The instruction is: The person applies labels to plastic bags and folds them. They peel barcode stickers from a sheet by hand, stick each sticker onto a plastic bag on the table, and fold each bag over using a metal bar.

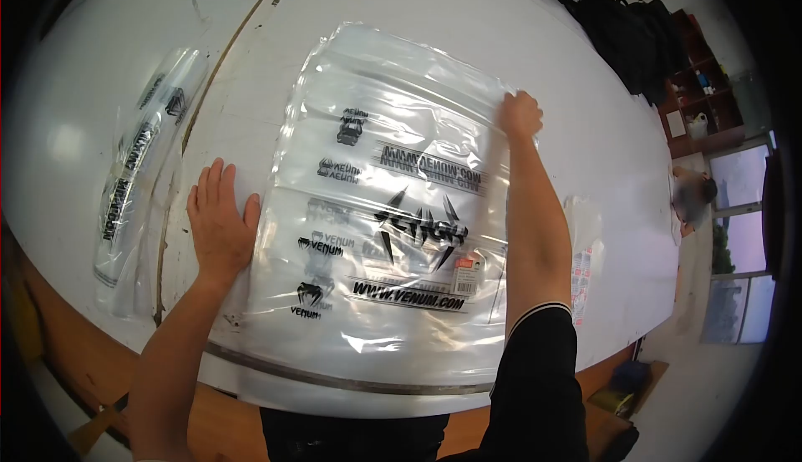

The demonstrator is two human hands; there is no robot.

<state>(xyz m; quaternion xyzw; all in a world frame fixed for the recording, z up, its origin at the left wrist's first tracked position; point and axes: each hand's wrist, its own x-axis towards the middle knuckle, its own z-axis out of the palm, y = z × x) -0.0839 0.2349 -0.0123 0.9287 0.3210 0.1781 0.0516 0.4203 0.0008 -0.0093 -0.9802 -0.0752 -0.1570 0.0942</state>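
Bags of clear plastic (401, 211), printed in black with VENUM logos and a web address, lie flat along the middle of the table's (242, 111) near edge; how many layers there are cannot be told. An orange-and-white label (466, 276) sits toward their near right corner. The left hand (221, 224) is spread palm down on the table just beside their left side, holding nothing. The right hand (520, 115) has its fingers curled at their far right corner; whether it pinches the plastic cannot be told. A long plastic bundle (144, 165) lies toward the table's left edge, and black items (631, 40) are heaped at its far right edge.
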